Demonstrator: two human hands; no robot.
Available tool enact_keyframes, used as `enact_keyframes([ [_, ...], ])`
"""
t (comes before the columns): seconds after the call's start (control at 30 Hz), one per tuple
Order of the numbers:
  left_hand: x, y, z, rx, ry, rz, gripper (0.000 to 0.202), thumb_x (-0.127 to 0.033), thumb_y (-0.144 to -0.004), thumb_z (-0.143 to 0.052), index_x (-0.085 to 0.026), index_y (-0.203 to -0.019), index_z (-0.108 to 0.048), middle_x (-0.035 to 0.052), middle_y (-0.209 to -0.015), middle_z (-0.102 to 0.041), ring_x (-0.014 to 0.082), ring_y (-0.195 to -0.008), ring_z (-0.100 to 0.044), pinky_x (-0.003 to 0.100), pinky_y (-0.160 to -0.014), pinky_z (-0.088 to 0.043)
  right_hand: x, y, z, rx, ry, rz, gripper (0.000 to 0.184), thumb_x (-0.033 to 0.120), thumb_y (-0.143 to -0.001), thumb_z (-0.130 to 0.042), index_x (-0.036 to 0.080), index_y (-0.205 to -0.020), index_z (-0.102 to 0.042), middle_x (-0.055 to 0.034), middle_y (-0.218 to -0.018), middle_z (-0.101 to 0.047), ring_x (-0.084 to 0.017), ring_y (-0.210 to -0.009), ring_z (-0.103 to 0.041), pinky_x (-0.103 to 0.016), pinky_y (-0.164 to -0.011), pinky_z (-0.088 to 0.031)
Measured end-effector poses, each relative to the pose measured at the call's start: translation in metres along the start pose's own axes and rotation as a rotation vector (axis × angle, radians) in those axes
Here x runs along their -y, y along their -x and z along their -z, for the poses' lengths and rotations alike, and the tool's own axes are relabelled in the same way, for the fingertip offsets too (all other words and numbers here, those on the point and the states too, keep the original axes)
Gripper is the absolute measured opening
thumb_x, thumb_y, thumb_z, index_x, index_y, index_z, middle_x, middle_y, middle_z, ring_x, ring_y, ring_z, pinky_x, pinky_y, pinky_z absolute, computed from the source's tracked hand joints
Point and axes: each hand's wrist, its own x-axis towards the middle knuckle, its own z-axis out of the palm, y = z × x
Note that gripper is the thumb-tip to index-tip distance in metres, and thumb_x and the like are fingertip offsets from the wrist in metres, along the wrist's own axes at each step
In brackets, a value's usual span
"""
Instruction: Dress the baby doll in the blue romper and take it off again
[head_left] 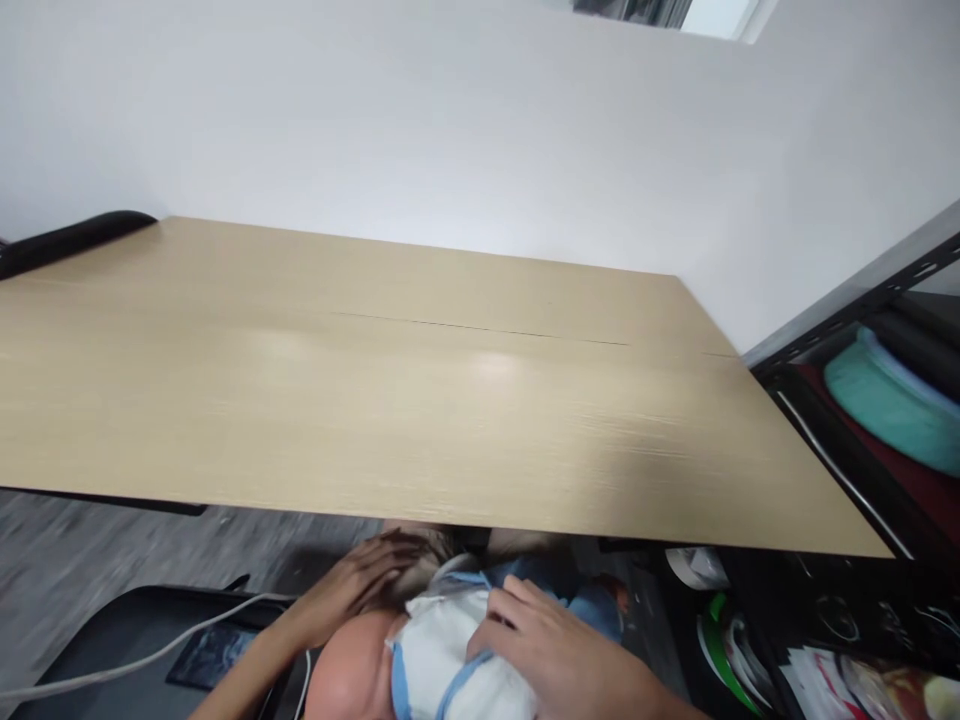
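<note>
What looks like a baby doll (349, 665), with a smooth, round, pinkish part showing, lies on my lap below the table's front edge. It wears or is wrapped in a white cloth (435, 650) with blue trim. My right hand (544, 640) rests on the cloth, its fingers curled and closed on the fabric. Beyond the pinkish part, my left hand (379, 575) lies with its fingers stretched out over my leg, holding nothing. The doll's lower side and face are out of sight.
A wide wooden table (420, 400) stands before me against a pale wall. A black chair (105, 630) at lower left bears a phone (214, 655), with a white cable (157, 655) across it. At right, a shelf holds a teal item (892, 400) and packets.
</note>
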Motion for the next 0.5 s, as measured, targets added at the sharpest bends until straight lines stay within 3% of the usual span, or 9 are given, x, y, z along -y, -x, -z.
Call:
enact_keyframes([
  [0.1, 0.003, 0.013, 0.002, 0.01, 0.095, 0.086, 0.055, -0.064, -0.125, -0.048, -0.032, -0.159, -0.078, 0.0102, -0.165, -0.077, 0.0372, -0.162, -0.066, 0.06, -0.142, -0.049, 0.005, -0.006, -0.002, -0.04, 0.169, 0.139, 0.026, 0.037, -0.123, -0.068, 0.028, -0.146, -0.075, -0.0052, -0.124, -0.079, -0.024, -0.119, -0.069, -0.033, -0.102, -0.053],
  [0.17, -0.018, 0.015, -0.006, 0.073, 0.229, 0.011, 0.063, -0.075, -0.12, -0.055, -0.033, -0.164, -0.071, 0.0136, -0.168, -0.073, 0.0372, -0.161, -0.066, 0.058, -0.14, -0.051, 0.006, -0.009, -0.005, -0.076, 0.243, 0.186, 0.024, 0.04, -0.127, -0.06, 0.028, -0.14, -0.075, -0.0024, -0.114, -0.078, -0.022, -0.109, -0.068, -0.031, -0.094, -0.052],
  [0.23, -0.05, 0.013, -0.016, 0.218, 0.311, -0.114, 0.078, -0.087, -0.106, -0.072, -0.034, -0.164, -0.069, 0.0142, -0.166, -0.073, 0.039, -0.154, -0.068, 0.056, -0.135, -0.055, 0.004, -0.01, -0.007, -0.113, 0.279, 0.205, 0.023, 0.045, -0.126, -0.061, 0.03, -0.138, -0.075, -0.0001, -0.111, -0.077, -0.021, -0.105, -0.068, -0.031, -0.09, -0.051],
  [0.3, -0.079, 0.009, -0.025, 0.353, 0.225, -0.141, 0.077, -0.079, -0.097, -0.089, -0.038, -0.16, -0.072, 0.0112, -0.164, -0.074, 0.0399, -0.149, -0.07, 0.058, -0.134, -0.055, 0.001, -0.008, -0.011, -0.158, 0.304, 0.232, 0.02, 0.046, -0.125, -0.065, 0.031, -0.135, -0.076, 0.0018, -0.11, -0.077, -0.02, -0.101, -0.067, -0.031, -0.085, -0.05],
  [0.37, -0.098, 0.003, -0.03, 0.409, 0.094, -0.125, 0.071, -0.065, -0.095, -0.095, -0.04, -0.158, -0.074, 0.0093, -0.164, -0.074, 0.0419, -0.15, -0.069, 0.063, -0.136, -0.051, -0.003, -0.006, -0.02, -0.209, 0.359, 0.266, 0.017, 0.044, -0.124, -0.067, 0.032, -0.131, -0.076, 0.0024, -0.108, -0.078, -0.019, -0.097, -0.067, -0.032, -0.083, -0.05],
  [0.5, -0.096, -0.005, -0.032, 0.412, 0.032, -0.106, 0.069, -0.06, -0.093, -0.096, -0.04, -0.156, -0.075, 0.0079, -0.163, -0.074, 0.0417, -0.15, -0.068, 0.058, -0.132, -0.056, -0.009, 0.004, -0.051, -0.265, 0.469, 0.251, 0.02, 0.037, -0.115, -0.08, 0.03, -0.097, -0.077, 0.0055, -0.086, -0.079, -0.018, -0.07, -0.062, -0.033, -0.062, -0.048],
])
